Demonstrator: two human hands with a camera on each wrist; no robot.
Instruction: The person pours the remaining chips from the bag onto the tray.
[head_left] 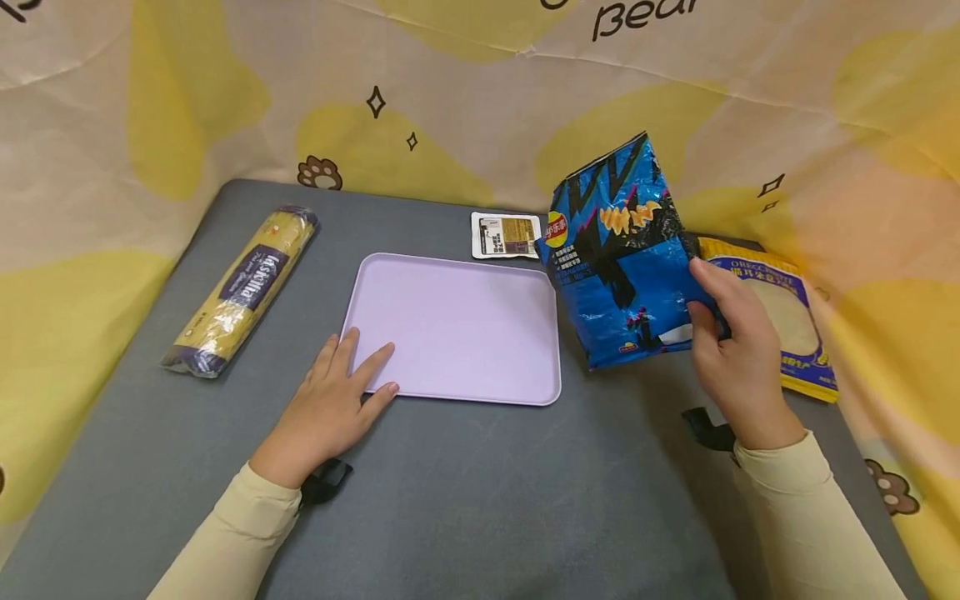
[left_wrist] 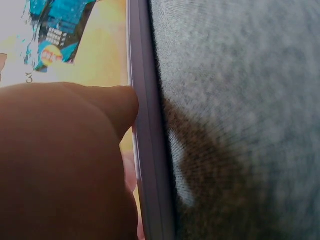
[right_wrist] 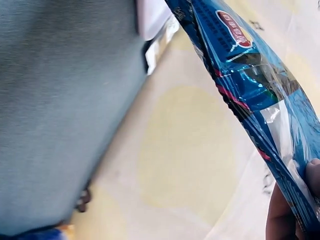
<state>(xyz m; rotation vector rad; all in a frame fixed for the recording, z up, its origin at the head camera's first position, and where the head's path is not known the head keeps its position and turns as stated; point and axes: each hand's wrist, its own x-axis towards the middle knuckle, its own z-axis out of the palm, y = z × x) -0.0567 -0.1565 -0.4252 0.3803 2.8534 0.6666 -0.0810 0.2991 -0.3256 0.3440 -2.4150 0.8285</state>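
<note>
My right hand (head_left: 738,358) grips a blue and black chip bag (head_left: 622,275) by its right edge, thumb on the front. The bag is held up over the right end of a pale purple tray (head_left: 465,325), overlapping its corner in the head view. In the right wrist view the bag (right_wrist: 270,105) appears edge-on, pinched between the thumb and fingers. My left hand (head_left: 333,400) lies with spread fingers on the tray's front left corner. The left wrist view has the thumb (left_wrist: 117,107) against the tray's rim (left_wrist: 150,150).
A long pack of spaghetti (head_left: 243,292) lies at the left of the grey table (head_left: 525,500). Behind the tray is a small white packet (head_left: 498,236). A yellow and blue orecchiette bag (head_left: 806,367) lies at the right, partly hidden by the right hand. A patterned cloth (head_left: 465,108) hangs around the table.
</note>
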